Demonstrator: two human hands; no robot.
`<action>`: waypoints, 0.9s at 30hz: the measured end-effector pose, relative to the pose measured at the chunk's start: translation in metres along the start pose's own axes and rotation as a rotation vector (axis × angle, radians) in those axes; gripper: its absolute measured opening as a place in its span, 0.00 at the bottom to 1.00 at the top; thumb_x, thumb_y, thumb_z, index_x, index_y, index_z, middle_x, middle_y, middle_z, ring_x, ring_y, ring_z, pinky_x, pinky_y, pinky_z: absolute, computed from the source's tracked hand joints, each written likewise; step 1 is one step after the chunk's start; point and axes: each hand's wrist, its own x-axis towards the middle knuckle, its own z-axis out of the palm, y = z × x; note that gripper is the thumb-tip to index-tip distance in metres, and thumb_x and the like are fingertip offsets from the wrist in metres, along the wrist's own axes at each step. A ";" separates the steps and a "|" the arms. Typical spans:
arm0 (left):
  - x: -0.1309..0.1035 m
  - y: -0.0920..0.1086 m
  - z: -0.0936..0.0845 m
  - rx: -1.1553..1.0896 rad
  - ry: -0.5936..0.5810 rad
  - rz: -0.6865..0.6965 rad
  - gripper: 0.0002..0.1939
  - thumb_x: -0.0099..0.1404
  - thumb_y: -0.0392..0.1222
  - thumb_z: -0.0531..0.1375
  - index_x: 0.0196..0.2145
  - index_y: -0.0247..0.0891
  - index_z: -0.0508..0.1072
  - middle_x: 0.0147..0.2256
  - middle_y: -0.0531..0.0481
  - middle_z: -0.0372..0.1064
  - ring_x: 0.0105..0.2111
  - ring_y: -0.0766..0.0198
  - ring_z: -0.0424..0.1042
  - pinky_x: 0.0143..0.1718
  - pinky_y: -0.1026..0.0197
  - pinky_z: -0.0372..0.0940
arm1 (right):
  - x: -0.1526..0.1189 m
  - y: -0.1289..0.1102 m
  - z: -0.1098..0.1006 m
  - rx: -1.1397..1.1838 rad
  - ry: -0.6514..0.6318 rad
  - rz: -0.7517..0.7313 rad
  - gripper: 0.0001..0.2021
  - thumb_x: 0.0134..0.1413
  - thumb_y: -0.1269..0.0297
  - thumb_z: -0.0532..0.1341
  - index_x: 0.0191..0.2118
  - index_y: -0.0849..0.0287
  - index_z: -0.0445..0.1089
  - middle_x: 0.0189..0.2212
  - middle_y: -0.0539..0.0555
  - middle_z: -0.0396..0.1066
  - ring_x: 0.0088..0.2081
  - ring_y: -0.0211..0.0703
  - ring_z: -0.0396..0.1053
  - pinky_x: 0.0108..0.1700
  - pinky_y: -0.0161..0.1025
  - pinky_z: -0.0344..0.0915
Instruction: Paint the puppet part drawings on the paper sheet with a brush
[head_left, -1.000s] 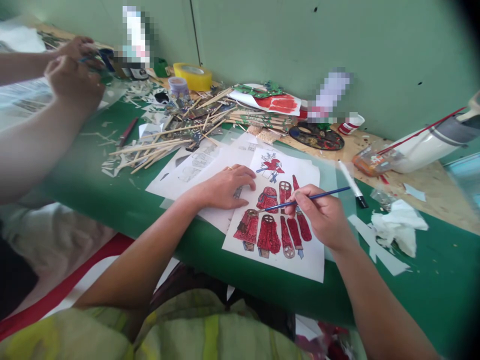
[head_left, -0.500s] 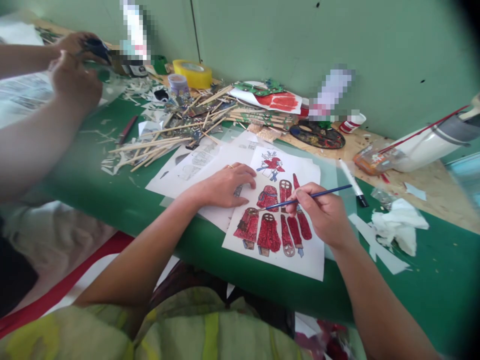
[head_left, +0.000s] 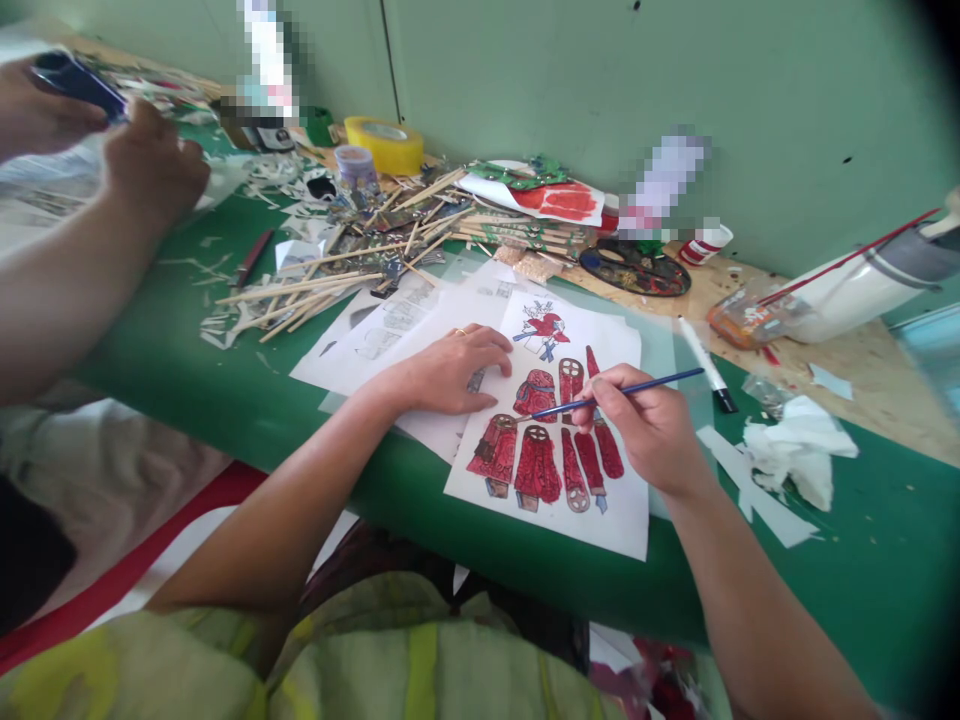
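A white sheet printed with several red-painted figure parts lies in front of me on the green table. My right hand pinches a thin blue paintbrush over it. The bristle end points left, at the top of the lower-left red piece; whether it touches the paper I cannot tell. My left hand rests flat on the sheet's left edge, fingers apart, with a ring on one finger. Under that hand, other drawn papers spread out to the left.
Wooden sticks and scraps heap behind the papers, near yellow tape and a paint palette. At right lie a white marker and crumpled tissue. At far left, another person's hands hold a dark blue object.
The other person's far hand has moved left with the dark blue object, which now shows more fully. My own hands and the paintbrush look almost unmoved.
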 end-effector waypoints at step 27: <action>0.000 -0.001 0.000 0.018 -0.001 0.006 0.14 0.61 0.42 0.64 0.46 0.41 0.75 0.59 0.39 0.67 0.61 0.46 0.65 0.63 0.40 0.59 | 0.001 0.001 0.001 -0.010 -0.001 0.018 0.12 0.69 0.57 0.59 0.36 0.57 0.72 0.26 0.51 0.77 0.29 0.40 0.76 0.34 0.39 0.75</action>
